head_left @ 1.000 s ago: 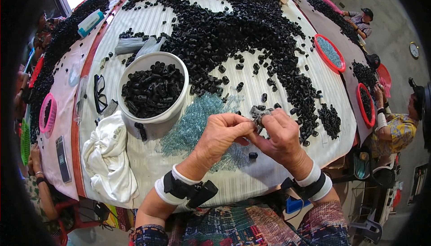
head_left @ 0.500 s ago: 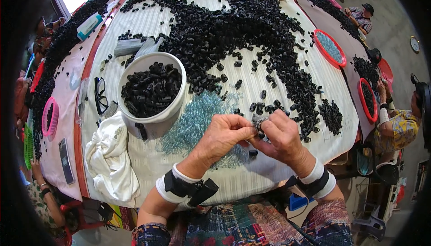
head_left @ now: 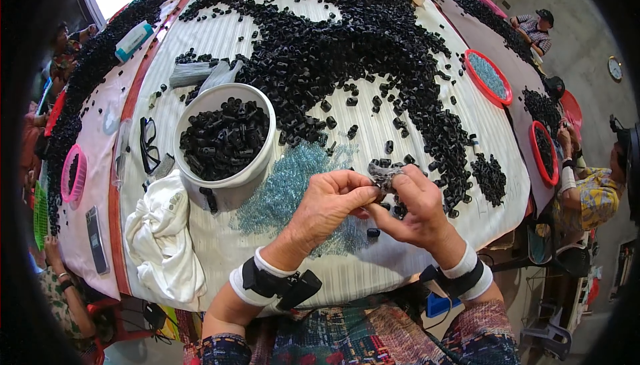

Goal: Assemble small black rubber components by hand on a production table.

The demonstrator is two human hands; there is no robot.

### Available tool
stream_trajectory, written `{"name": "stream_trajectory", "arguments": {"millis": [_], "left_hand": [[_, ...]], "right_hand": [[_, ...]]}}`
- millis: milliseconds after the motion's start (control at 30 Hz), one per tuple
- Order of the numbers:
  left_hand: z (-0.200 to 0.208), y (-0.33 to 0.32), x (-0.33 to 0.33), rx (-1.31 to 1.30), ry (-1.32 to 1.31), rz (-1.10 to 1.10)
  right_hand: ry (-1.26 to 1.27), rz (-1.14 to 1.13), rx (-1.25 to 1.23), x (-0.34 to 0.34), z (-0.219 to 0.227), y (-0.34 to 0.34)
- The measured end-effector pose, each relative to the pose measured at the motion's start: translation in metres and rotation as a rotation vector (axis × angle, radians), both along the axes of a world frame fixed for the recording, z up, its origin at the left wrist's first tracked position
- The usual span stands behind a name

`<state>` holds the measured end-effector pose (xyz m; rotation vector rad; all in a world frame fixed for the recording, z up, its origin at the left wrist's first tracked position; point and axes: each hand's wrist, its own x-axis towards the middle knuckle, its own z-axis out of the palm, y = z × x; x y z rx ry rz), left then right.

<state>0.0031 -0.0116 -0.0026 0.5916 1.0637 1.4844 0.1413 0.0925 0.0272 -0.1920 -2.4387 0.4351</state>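
My left hand point(head_left: 330, 206) and my right hand point(head_left: 421, 213) meet above the near part of the table. The left thumb and forefinger are pinched together; whatever they hold is too small or hidden to name. A crumpled grey scrap point(head_left: 383, 173) sticks out from the curled fingers of my right hand, which is closed on it. Dark bits show between the two hands, partly covered by the fingers. Beneath my left hand spreads a pile of small blue-grey clear pieces point(head_left: 277, 188). One black cylindrical part point(head_left: 373, 233) lies just below the hands.
A white bucket point(head_left: 261, 164) full of black parts stands left of the hands. A large heap of black parts point(head_left: 340, 52) covers the far table. White cloth point(head_left: 163, 245) and glasses point(head_left: 148, 145) lie at left. At right, a person in yellow point(head_left: 599, 192) works by a red basket point(head_left: 555, 177).
My right hand has shifted slightly, its forefinger lower, and more of the grey scrap shows above the fingers. My left hand stays pinched in nearly the same place.
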Motion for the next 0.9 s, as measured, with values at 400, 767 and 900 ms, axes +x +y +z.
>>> {"name": "stream_trajectory", "arguments": {"millis": [400,767,900], "left_hand": [[-0.002,0.002,0.002,0.076,0.119,0.003],[0.006,0.000,-0.009,0.134,0.413,-0.010],[0.006,0.000,-0.014,0.070,0.484,-0.049]], "right_hand": [[0.084,-0.067,-1.081,0.000,-0.006,-0.002],[0.072,-0.026,-0.250,0.000,-0.005,0.003],[0.019,-0.016,-0.466,-0.004,-0.009,0.004]]}}
